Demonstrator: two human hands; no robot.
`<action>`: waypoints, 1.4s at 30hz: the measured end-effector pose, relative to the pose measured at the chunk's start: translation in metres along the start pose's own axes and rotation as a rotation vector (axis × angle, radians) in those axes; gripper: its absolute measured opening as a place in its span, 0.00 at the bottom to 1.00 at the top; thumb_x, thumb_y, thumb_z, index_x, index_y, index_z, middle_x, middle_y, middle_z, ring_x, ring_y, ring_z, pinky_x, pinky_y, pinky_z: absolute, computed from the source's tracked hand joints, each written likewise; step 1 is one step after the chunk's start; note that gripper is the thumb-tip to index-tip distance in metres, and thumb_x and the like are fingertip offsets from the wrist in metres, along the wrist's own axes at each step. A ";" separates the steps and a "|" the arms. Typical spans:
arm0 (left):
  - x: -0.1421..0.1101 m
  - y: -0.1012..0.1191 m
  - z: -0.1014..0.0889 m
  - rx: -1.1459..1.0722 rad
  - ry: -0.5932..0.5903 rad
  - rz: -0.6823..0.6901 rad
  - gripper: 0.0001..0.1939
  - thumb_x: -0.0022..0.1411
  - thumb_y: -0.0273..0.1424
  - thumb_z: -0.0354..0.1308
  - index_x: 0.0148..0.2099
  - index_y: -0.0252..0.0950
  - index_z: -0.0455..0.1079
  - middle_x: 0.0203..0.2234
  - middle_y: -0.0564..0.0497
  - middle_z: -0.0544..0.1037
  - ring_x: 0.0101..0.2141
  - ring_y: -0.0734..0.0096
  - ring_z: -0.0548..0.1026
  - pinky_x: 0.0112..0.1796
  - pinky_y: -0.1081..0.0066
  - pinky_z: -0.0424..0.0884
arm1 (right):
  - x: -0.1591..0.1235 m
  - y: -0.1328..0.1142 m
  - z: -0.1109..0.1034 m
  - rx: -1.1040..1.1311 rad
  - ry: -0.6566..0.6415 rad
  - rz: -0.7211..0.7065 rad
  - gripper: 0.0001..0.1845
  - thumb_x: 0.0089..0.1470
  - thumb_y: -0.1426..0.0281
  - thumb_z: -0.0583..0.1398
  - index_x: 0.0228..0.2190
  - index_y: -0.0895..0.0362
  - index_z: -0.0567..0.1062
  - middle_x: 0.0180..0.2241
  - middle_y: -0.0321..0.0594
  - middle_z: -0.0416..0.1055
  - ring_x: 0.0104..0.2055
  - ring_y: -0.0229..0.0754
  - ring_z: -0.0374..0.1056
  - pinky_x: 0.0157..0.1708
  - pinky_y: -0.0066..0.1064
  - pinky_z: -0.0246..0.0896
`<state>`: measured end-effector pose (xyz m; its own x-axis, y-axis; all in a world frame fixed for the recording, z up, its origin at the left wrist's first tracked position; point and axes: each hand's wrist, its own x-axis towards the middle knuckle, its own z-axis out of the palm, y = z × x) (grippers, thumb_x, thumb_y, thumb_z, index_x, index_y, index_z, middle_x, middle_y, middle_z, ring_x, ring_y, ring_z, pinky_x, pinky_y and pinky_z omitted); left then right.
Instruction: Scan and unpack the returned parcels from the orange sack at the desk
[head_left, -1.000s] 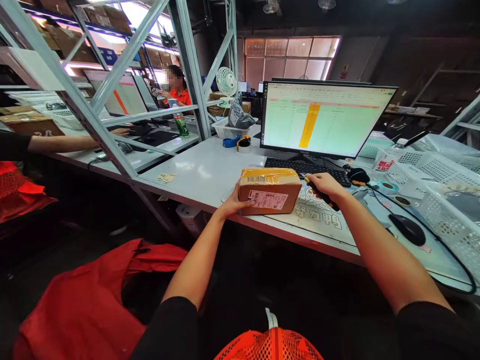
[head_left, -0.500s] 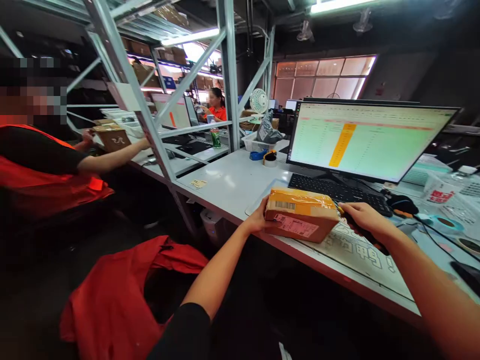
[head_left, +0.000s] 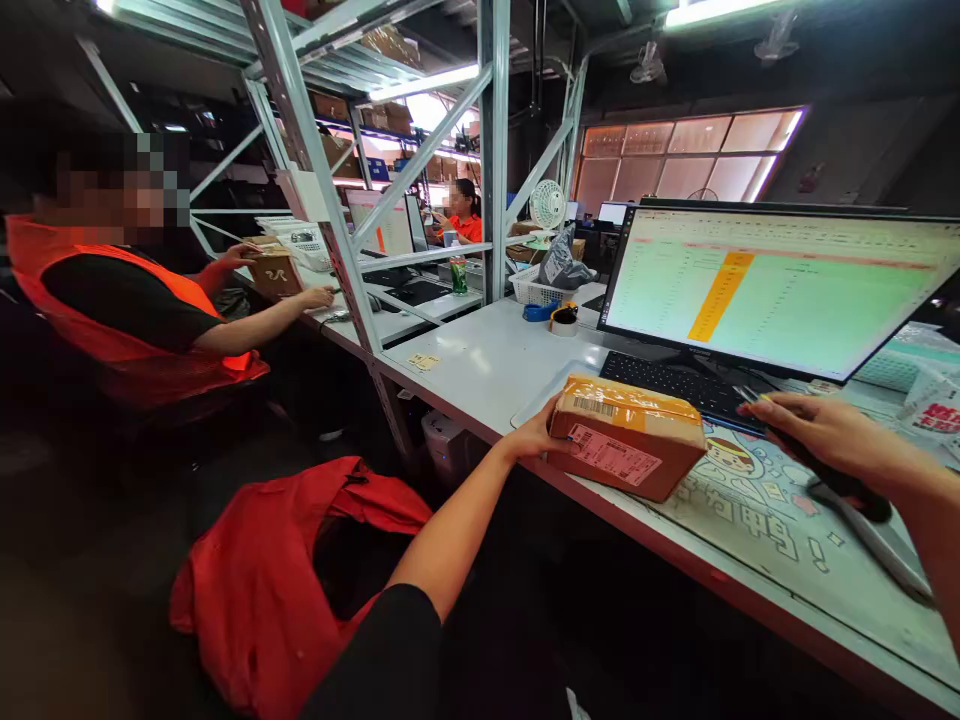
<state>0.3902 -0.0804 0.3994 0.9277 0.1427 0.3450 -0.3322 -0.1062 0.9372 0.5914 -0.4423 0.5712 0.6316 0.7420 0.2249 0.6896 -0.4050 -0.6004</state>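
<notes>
My left hand (head_left: 534, 430) grips the left end of a small cardboard box (head_left: 637, 450), thumb and fingers on its side. The box rests near the desk's front edge. Shiny yellow tape covers its top, and a pink shipping label (head_left: 611, 455) and a barcode show on it. My right hand (head_left: 832, 440) is closed around a box cutter (head_left: 847, 482) with a black handle, held to the right of the box and apart from it. The cutter's metal tip points left, over the keyboard's near edge.
A monitor (head_left: 780, 285) stands behind a black keyboard (head_left: 667, 385). A printed desk mat (head_left: 750, 530) lies under the box. Tape rolls (head_left: 562, 320) and a white basket (head_left: 536, 288) are farther back. A metal rack post (head_left: 337, 230) rises at left, where a co-worker (head_left: 150, 290) handles another box.
My right hand with the box cutter has drawn away from the box's right end, to the right. My left hand stays on the box. The view has turned somewhat left.
</notes>
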 end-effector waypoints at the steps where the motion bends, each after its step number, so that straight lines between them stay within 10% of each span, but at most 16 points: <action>1: 0.001 0.000 0.000 0.004 -0.006 -0.010 0.67 0.39 0.45 0.84 0.77 0.38 0.58 0.70 0.35 0.67 0.69 0.36 0.65 0.71 0.43 0.57 | 0.006 -0.019 -0.002 -0.090 -0.020 -0.074 0.31 0.62 0.38 0.61 0.30 0.52 0.82 0.22 0.45 0.71 0.21 0.38 0.62 0.21 0.34 0.54; 10: 0.004 0.009 0.001 0.046 -0.039 -0.008 0.67 0.43 0.39 0.81 0.79 0.35 0.51 0.74 0.36 0.62 0.73 0.37 0.58 0.71 0.49 0.57 | 0.074 -0.177 0.093 -0.808 -0.192 -0.351 0.16 0.63 0.64 0.64 0.50 0.51 0.84 0.42 0.48 0.81 0.40 0.51 0.75 0.39 0.40 0.67; 22: 0.004 -0.002 -0.003 0.031 -0.049 0.006 0.68 0.44 0.41 0.81 0.80 0.37 0.49 0.71 0.36 0.66 0.70 0.39 0.64 0.69 0.50 0.61 | 0.072 -0.196 0.104 -0.966 -0.291 -0.294 0.08 0.57 0.69 0.66 0.39 0.53 0.86 0.37 0.50 0.80 0.38 0.55 0.75 0.40 0.45 0.68; 27: 0.005 0.001 -0.002 0.026 -0.045 0.019 0.66 0.43 0.42 0.82 0.78 0.39 0.54 0.71 0.38 0.66 0.71 0.40 0.63 0.72 0.48 0.57 | 0.049 -0.166 0.066 -1.063 -0.370 -0.160 0.10 0.62 0.69 0.61 0.42 0.52 0.83 0.42 0.48 0.81 0.42 0.53 0.76 0.41 0.41 0.66; 34: 0.001 0.018 -0.004 0.096 -0.069 -0.026 0.67 0.39 0.55 0.80 0.76 0.36 0.59 0.65 0.36 0.73 0.67 0.36 0.66 0.70 0.42 0.58 | -0.026 -0.029 0.009 -1.084 -0.351 0.181 0.17 0.69 0.65 0.55 0.45 0.54 0.83 0.45 0.56 0.80 0.45 0.59 0.77 0.40 0.44 0.66; 42: -0.022 0.099 0.069 0.937 0.356 0.440 0.42 0.67 0.55 0.64 0.73 0.40 0.62 0.70 0.39 0.66 0.70 0.46 0.61 0.70 0.48 0.55 | -0.053 0.045 0.068 -0.889 -0.207 0.327 0.27 0.74 0.56 0.46 0.58 0.55 0.76 0.49 0.57 0.80 0.51 0.61 0.77 0.43 0.44 0.68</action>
<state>0.3491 -0.1617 0.4812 0.6073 0.1691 0.7763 -0.2210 -0.9025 0.3696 0.5655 -0.4638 0.4803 0.8236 0.5657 -0.0408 0.5606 -0.8011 0.2097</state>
